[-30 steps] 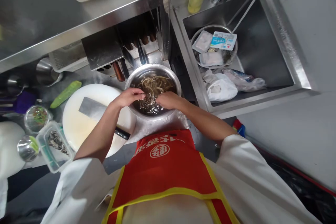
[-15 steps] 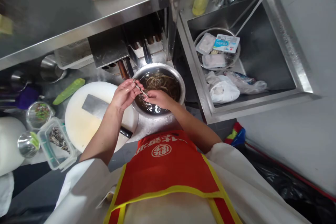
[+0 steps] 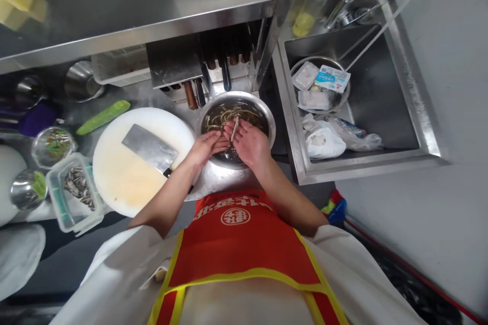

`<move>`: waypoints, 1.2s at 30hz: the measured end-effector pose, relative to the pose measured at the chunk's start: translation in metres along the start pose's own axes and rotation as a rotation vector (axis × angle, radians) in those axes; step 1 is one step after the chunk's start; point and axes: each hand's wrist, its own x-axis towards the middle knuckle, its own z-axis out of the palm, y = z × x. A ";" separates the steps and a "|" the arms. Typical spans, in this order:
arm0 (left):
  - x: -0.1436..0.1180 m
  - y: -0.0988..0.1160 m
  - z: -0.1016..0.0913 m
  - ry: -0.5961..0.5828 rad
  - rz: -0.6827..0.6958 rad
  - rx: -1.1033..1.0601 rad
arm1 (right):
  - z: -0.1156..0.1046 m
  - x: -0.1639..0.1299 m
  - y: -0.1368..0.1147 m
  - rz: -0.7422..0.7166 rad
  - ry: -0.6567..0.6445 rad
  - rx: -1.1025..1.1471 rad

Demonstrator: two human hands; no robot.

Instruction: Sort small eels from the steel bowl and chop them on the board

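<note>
A steel bowl of dark water holds several pale, thin strips. Both hands are over its near side. My right hand pinches one pale strip between its fingertips, held upright above the water. My left hand sits just to the left, fingers together and pointing at the right hand, touching or nearly touching it; I cannot tell whether it grips anything.
A round white cutting board with a cleaver lies left of the bowl. Further left are a clear tub of small fish, a green cucumber and small bowls. A sink at right holds packets and bags. A knife rack stands behind.
Both hands have come down from the bowl's left rim to its near side. The strip that was stretched between them now stands in the right hand's fingers. The view has shifted.
</note>
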 end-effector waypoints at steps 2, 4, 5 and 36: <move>-0.017 -0.011 0.009 -0.027 0.061 -0.111 | 0.006 -0.007 0.004 -0.054 0.013 0.013; -0.031 -0.020 0.014 0.013 0.122 -0.115 | 0.010 -0.014 0.010 -0.100 0.009 0.013; -0.036 -0.022 0.015 0.050 0.154 -0.092 | 0.012 -0.018 0.014 -0.118 0.002 0.011; -0.241 0.033 -0.195 -0.077 0.633 1.053 | 0.084 -0.089 0.205 -0.012 -0.190 -0.894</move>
